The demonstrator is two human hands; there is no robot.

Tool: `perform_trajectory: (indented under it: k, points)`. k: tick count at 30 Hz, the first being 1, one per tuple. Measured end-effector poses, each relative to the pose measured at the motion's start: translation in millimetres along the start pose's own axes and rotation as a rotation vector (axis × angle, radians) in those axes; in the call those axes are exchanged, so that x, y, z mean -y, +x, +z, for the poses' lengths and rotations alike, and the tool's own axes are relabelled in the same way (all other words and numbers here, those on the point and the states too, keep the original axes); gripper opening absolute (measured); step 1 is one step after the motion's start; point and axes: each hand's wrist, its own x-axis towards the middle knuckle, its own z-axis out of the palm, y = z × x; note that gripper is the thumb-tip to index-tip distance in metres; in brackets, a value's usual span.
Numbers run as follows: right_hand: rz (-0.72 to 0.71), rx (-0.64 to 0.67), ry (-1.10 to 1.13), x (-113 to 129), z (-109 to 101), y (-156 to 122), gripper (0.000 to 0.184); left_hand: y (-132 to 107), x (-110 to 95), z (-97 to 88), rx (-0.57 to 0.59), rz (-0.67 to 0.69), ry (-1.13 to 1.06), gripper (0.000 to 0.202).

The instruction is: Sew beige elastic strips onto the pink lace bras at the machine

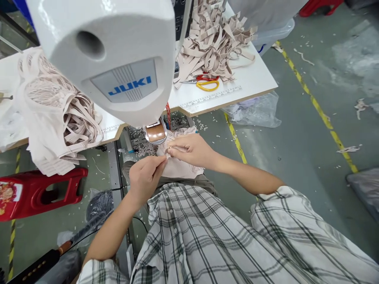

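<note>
A pale pink piece of lace-trimmed fabric (180,169) lies over my lap, below the head of a white JUKI sewing machine (130,85). My left hand (146,173) pinches an edge of it between thumb and fingers. Just to the right, my right hand (192,150) is closed on the same fabric, fingertips close to the left ones. Both hands sit in front of the machine's metal and brown plate (156,133). The exact edge between the fingertips is too small to make out.
Folded pale garments (50,106) hang over the table's left edge. A heap of fabric straps (216,43) and yellow-and-red-handled scissors (207,84) lie on the right tabletop (257,83). A red stool (63,189) stands at left; fabric scraps dot the floor.
</note>
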Motion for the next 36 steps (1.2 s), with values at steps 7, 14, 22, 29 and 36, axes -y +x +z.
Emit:
perform_trajectory:
  k: [7,14,22,29,36]
  points:
    - [0.140,0.212,0.146,5.7,-11.0,-2.2,0.026,2.9,2.4,-3.1,0.050,0.018,0.006,0.012]
    - [0.185,0.336,0.182,9.8,-18.2,-1.2,0.018,7.2,1.1,-6.7,0.147,-0.072,-0.032,0.017]
    - [0.147,0.343,0.052,11.4,-18.1,-0.5,0.018,22.8,10.2,-11.5,0.478,-0.181,-0.091,0.023]
    - [0.069,0.079,-0.022,3.2,-2.8,-11.1,0.016,20.2,9.1,-1.6,0.338,-0.010,0.228,0.041]
    - [0.029,0.108,-0.070,7.7,-17.3,32.6,0.017,23.5,19.3,4.8,0.135,-0.248,0.095,0.032]
